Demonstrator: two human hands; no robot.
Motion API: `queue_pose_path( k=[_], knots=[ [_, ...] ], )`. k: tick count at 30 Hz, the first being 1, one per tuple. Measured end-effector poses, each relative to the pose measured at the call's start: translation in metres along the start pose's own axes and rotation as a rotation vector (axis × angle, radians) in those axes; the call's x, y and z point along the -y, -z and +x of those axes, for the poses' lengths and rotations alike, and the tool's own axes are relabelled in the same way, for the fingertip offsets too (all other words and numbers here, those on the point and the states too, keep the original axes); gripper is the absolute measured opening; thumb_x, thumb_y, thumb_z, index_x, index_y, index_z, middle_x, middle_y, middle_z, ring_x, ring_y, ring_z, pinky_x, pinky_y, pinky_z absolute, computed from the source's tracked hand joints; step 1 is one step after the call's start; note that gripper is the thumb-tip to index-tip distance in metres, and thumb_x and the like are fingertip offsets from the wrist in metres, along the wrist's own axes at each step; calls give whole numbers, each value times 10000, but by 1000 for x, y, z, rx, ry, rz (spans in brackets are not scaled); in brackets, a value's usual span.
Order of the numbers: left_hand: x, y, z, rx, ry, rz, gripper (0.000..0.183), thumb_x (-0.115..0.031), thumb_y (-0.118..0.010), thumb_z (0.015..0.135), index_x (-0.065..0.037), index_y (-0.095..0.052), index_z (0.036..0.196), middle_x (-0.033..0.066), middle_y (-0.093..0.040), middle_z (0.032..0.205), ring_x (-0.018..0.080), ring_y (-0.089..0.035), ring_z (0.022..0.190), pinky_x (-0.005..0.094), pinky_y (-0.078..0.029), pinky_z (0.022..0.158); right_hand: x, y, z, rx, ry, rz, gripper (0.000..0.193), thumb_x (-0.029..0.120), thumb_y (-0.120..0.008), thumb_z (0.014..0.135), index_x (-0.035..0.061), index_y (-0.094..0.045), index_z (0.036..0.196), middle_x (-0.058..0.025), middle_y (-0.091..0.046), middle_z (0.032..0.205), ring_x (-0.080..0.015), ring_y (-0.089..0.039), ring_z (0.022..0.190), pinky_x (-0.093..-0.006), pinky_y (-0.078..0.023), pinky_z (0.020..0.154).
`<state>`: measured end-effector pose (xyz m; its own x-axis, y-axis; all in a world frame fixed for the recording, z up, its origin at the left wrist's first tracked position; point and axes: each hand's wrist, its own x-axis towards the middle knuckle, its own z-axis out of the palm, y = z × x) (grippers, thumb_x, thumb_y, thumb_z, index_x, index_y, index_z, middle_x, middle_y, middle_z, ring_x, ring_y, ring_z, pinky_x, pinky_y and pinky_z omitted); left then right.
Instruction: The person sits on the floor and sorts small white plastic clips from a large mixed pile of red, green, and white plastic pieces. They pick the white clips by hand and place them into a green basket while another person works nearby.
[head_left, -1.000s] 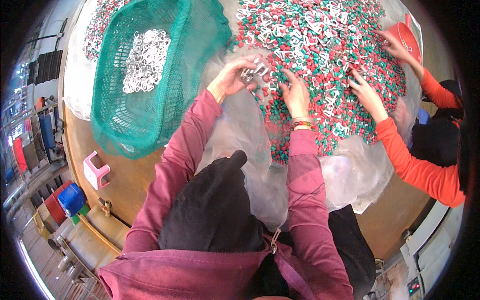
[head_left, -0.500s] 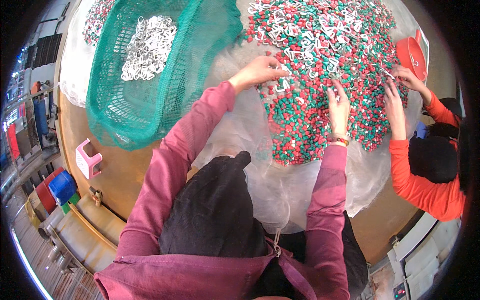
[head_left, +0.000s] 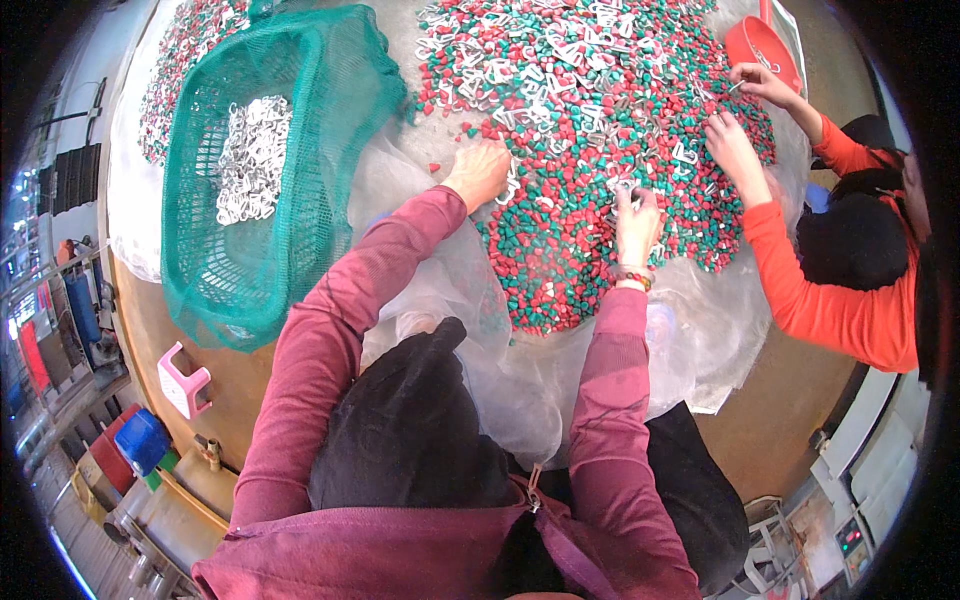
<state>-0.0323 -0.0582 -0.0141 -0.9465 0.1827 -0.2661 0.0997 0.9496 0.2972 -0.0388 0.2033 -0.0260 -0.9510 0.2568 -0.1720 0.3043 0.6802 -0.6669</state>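
Over the left edge of a spread of small red and green plastic pieces [head_left: 560,270] is my left hand [head_left: 480,172], its fingers curled round white plastic clips [head_left: 513,187] that stick out past the fingertips. My right hand [head_left: 637,225] is lower and to the right, above the same spread. Its thumb and fingers pinch a white plastic clip [head_left: 621,187], partly hidden by the fingertips. More loose white hook-shaped clips [head_left: 565,52] lie scattered over the far part of the spread.
A green mesh-covered basket [head_left: 310,215] at the left holds a heap of white clips [head_left: 255,165]. To the right, a person in orange sleeves [head_left: 800,290] works over the pieces, near a red scoop-like container [head_left: 762,48]. A pink stool [head_left: 184,380] stands lower left.
My view has shifted, so the scene sits further left. My right hand has gone from spread fingers to pinching a clip. My left hand still has white clips at its fingertips.
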Motion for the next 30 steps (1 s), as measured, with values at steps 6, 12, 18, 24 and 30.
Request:
queue_pose_path(
  k=[6,12,18,24,30],
  knots=[
    [11,-2,-6,166,-114,-46,291,-264,-670,755,-28,-573,896,182,-633,822,352,-627,821,449,-497,717,34,-13,-8,330,120,169,233,220,-697,758,42,-649,901,-119,-647,835,-210,-599,746,-332,-450,686],
    [25,25,-20,17,-2,-439,286,-321,-668,770,-67,-635,897,184,-645,885,361,-621,840,433,-483,713,62,-12,-34,492,41,478,259,181,-605,864,120,-637,1114,6,-606,786,-57,-445,554,-247,-347,508],
    [23,60,-41,125,142,-1540,276,-368,-565,901,-103,-565,821,-26,-443,661,48,-414,583,201,-331,448,66,-11,-35,334,210,179,267,145,-567,880,69,-595,1134,-97,-630,912,-153,-583,826,-306,-468,745],
    [29,67,-46,74,123,-2277,183,-222,-539,868,-46,-544,917,78,-549,763,142,-531,633,225,-399,404,76,2,-37,435,76,271,156,87,-531,891,22,-571,1026,-65,-616,860,-126,-586,714,-272,-460,604],
    [40,60,-48,67,-22,-2178,169,-77,-509,755,-12,-502,910,146,-558,966,298,-632,873,280,-547,445,75,7,-38,433,-10,637,248,-3,-590,833,33,-600,1078,10,-575,805,-40,-458,521,-176,-344,432]
  ],
)
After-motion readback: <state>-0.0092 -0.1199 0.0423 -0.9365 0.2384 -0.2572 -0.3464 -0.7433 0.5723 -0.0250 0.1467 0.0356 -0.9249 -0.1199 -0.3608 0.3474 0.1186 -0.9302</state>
